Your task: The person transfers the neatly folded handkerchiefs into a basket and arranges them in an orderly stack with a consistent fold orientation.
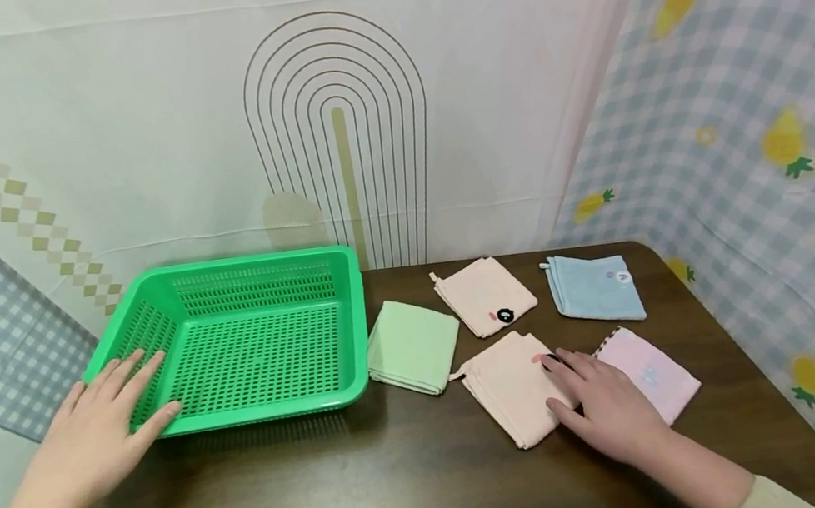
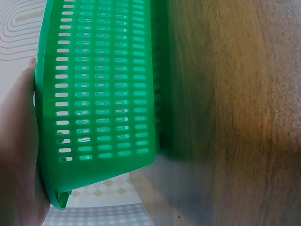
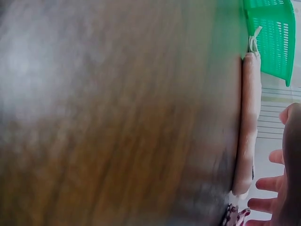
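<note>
My left hand (image 1: 99,431) rests over the front left corner of a green plastic basket (image 1: 250,262), fingers straight and spread across its rim. In the left wrist view that hand (image 2: 16,141) lies along the rim, outside the slotted wall (image 2: 103,167). My right hand (image 1: 608,399) is over the right side of a folded peach towel (image 1: 510,393), covering part of its printed face. The right wrist view has the fingers (image 3: 265,183) spread loosely above the towel (image 3: 249,127), gripping nothing. A folded lilac towel (image 1: 655,377) lies partly behind the right hand.
A folded light green towel (image 1: 414,345) lies beside the basket's right side. Farther back are another peach towel (image 1: 483,295) and a blue one (image 1: 596,291). The brown table (image 1: 373,484) meets a curtain (image 1: 482,111) at the back and a checked cloth (image 1: 749,207) at right.
</note>
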Demonstrator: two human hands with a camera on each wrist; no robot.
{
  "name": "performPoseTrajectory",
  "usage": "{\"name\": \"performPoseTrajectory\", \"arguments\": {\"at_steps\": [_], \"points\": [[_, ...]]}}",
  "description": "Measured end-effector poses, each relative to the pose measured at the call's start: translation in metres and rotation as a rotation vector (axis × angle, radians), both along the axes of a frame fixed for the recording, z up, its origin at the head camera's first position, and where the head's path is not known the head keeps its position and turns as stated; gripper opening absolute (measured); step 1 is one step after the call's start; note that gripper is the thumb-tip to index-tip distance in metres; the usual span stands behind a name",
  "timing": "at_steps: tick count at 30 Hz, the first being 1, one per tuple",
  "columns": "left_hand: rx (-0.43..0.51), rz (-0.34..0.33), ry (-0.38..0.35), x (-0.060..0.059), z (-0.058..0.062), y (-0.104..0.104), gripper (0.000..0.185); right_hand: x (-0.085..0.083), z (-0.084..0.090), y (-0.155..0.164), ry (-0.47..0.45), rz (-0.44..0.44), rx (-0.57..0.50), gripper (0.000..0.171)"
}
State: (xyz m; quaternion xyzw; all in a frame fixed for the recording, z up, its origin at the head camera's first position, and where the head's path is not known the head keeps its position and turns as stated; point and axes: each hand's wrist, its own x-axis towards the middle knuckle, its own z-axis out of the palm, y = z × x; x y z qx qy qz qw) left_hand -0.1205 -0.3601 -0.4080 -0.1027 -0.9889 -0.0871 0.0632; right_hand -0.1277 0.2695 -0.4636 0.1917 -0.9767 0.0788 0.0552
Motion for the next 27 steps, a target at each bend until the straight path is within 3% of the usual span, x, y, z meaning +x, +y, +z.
{"name": "performPoseTrajectory", "arguments": {"at_steps": [27], "points": [[-0.017,-0.005,-0.013,-0.003,0.002,-0.002,0.080,-0.018,0.003,-0.006,-0.042,-0.026,0.024,0.057]]}}
